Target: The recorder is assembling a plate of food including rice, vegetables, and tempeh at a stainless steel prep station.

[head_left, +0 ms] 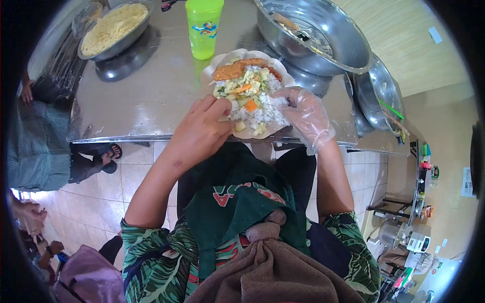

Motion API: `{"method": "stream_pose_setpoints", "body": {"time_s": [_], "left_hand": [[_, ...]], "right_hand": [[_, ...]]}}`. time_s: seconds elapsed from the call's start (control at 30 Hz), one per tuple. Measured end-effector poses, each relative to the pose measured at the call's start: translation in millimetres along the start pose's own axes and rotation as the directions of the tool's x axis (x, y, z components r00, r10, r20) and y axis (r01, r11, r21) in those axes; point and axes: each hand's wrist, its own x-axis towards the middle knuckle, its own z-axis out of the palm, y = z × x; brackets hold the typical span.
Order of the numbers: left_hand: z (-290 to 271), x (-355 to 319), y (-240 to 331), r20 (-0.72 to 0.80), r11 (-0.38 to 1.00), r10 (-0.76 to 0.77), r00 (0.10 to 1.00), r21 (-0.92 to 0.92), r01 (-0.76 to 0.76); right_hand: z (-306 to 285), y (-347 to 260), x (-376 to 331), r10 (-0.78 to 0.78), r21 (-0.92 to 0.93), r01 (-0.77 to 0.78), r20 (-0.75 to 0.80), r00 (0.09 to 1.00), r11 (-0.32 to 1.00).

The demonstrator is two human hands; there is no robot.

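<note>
A scalloped, pale plate (284, 72) sits at the table's near edge, between my hands. On it lie white rice (270, 112), chopped vegetables (243, 87) with orange carrot pieces, a golden-brown fried piece (228, 72) and some red sauce (273, 73). My bare left hand (204, 121) is at the plate's left side, fingers curled and closed near its rim; what they pinch is hidden. My right hand (307, 115) wears a clear plastic glove. Its fingers are bent together at the rice on the right side, and I cannot make out what is between them.
A green cup (204, 33) stands just behind the plate. At the far left is a metal bowl (117, 46) heaped with yellowish crumbly food. A large metal basin (323, 38) and another metal bowl (376, 96) stand at the right. Another person (38, 136) is at the left.
</note>
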Motion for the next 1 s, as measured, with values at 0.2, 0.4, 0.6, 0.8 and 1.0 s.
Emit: {"method": "stream_pose_setpoints", "body": {"time_s": [0.2,0.4,0.6,0.8,1.0], "left_hand": [[24.3,-4.6,-14.7,-0.038,0.991,0.083,0.996,-0.103,-0.086],[47.1,-13.5,-9.8,-0.187,0.969,-0.031,0.982,-0.245,-0.016],[52.3,-22.6,-14.3,-0.206,0.946,-0.095,0.974,-0.323,0.024],[73.2,-20.4,-2.2,-0.404,0.999,-0.036,0.914,-0.034,0.024],[73.5,-20.1,7.2,-0.484,0.999,0.022,0.875,0.037,-0.005]], "right_hand": [[5.0,5.8,-5.8,0.045,0.077,-0.043,-0.027,0.999,0.996],[6.3,4.3,-13.0,0.044,0.096,-0.039,-0.052,0.998,0.995],[8.3,6.5,-14.5,-0.151,-0.039,0.151,0.003,0.989,0.988],[11.6,13.4,-16.5,-0.159,-0.084,0.158,-0.009,0.987,0.984],[7.1,10.1,-15.5,-0.173,0.000,0.173,-0.037,0.984,0.985]]}}
